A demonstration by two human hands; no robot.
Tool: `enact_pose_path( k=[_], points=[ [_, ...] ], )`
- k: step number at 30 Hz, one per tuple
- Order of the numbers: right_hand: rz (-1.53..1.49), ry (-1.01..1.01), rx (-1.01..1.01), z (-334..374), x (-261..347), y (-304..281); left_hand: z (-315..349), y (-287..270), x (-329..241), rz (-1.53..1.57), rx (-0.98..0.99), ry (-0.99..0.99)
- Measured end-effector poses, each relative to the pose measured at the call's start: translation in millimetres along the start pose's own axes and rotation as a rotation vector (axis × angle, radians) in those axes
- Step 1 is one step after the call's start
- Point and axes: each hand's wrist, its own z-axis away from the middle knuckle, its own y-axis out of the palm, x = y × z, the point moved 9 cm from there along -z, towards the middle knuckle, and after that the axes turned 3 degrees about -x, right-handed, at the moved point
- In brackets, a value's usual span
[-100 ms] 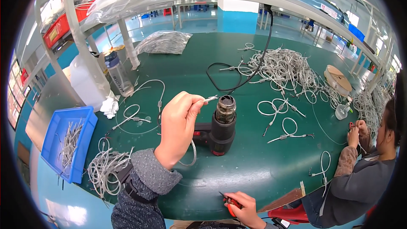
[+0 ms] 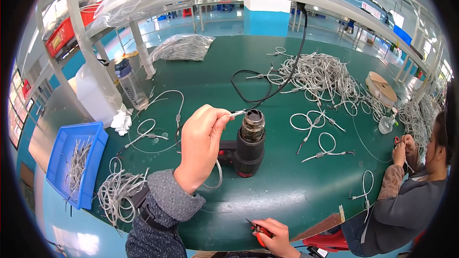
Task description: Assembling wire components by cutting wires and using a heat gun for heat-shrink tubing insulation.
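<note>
My left hand (image 2: 202,139) is closed in a pinch on a thin grey-white cable (image 2: 237,113). The cable's stripped tip sits beside the open nozzle of a black heat gun (image 2: 249,152), which stands upright on the green table. Part of the same cable appears to loop out below my wrist; the rest is hidden behind the hand. Low in the view, near the table's front edge, my right hand (image 2: 277,240) grips small pliers (image 2: 262,232) with red handles, their dark tips pointing up and left.
A blue tray (image 2: 98,162) of short cables stands at the left, next to a cable bundle (image 2: 117,196). Looped cables pile up (image 2: 320,74) at the back right, near a spool (image 2: 381,91). A black cord (image 2: 304,38) hangs from the shelf. At right, a co-worker (image 2: 411,200) handles something small.
</note>
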Motion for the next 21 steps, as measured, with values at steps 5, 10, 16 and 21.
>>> enact_pose_path(
  k=[5, 10, 16, 21],
  points=[
    [-0.05, 0.01, -0.023, -3, 2, -3, 0, 10, 2, -0.02, 0.035, 0.0],
    [-0.05, -0.025, -0.02, -5, -1, -4, -2, 15, 3, -0.032, 0.055, 0.009],
    [-0.052, -0.014, -0.009, -5, -3, -3, -2, 15, 4, -0.029, 0.055, 0.014],
    [-0.049, -0.017, -0.003, -6, -2, -2, -2, 15, 6, -0.035, 0.06, 0.021]
  ],
)
